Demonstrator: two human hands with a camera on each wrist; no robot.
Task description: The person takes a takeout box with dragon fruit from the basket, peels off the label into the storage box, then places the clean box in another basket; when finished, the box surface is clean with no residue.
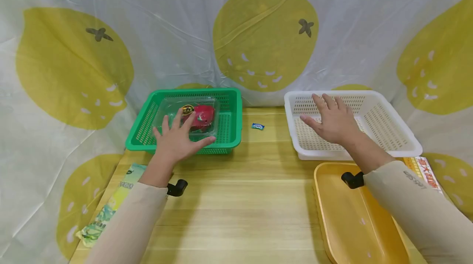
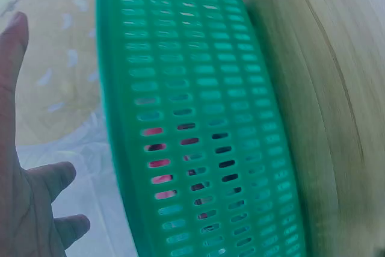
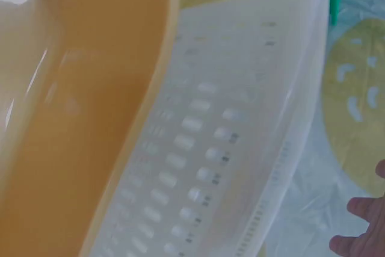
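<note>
My left hand [image 1: 176, 140], fingers spread, hovers over the front of the green basket [image 1: 236, 132]. Inside that basket lies a clear plastic clamshell box [image 1: 168, 110] with a red packet [image 1: 204, 117] and a round black-and-yellow label [image 1: 187, 109]. Seen from the left wrist, the basket's slotted wall [image 2: 180, 88] shows bits of red through its holes. My right hand [image 1: 334, 122], fingers also spread, is above the white basket [image 1: 402, 145] and holds nothing. Between the two baskets a small blue-and-green wrapped candy [image 1: 258, 126] lies on the table.
An orange-yellow tray [image 1: 354, 223] stands in front of the white basket, under my right forearm. A green-and-yellow bag [image 1: 111, 206] lies left of my left sleeve. A red-and-white packet [image 1: 426, 173] sits at the right edge. A lemon-print cloth [image 1: 177, 50] hangs behind.
</note>
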